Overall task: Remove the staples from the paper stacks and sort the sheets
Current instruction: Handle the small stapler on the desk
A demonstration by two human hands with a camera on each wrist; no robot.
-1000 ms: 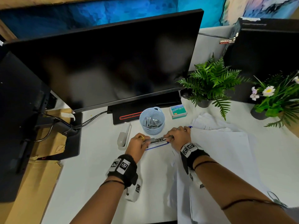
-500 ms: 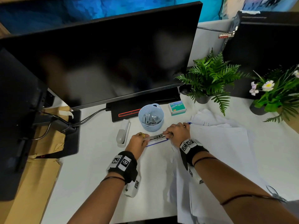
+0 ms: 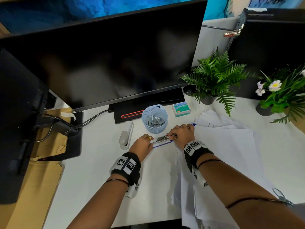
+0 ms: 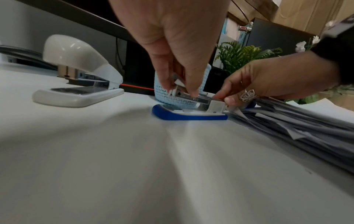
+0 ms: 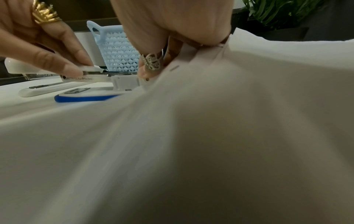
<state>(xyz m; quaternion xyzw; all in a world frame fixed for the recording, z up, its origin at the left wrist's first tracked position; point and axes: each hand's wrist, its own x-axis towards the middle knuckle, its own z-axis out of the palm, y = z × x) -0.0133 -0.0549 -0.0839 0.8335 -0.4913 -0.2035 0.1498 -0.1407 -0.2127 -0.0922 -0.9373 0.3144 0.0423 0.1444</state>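
Note:
A small stapler (image 3: 162,139) with a blue base (image 4: 189,116) lies on the white desk, swung open. My left hand (image 3: 143,144) pinches the white front tip of its metal magazine (image 4: 180,89) from above. My right hand (image 3: 181,134) curls round the corner of the white paper stack (image 3: 231,154) and holds it at the stapler's rear end (image 5: 126,81). A staple (image 5: 174,68) shows in that corner, right beside my ringed finger. Whether the stapler's rear touches the staple is hidden by my fingers.
A light blue basket (image 3: 154,118) with staple strips stands just behind the stapler. A larger white stapler (image 3: 126,135) lies left of it, a green staple box (image 3: 181,109) to the right. The monitor (image 3: 107,55) and two potted plants (image 3: 214,76) line the back.
Both hands stay on the stapler and paper corner with hardly any movement. Only the head camera has shifted slightly.

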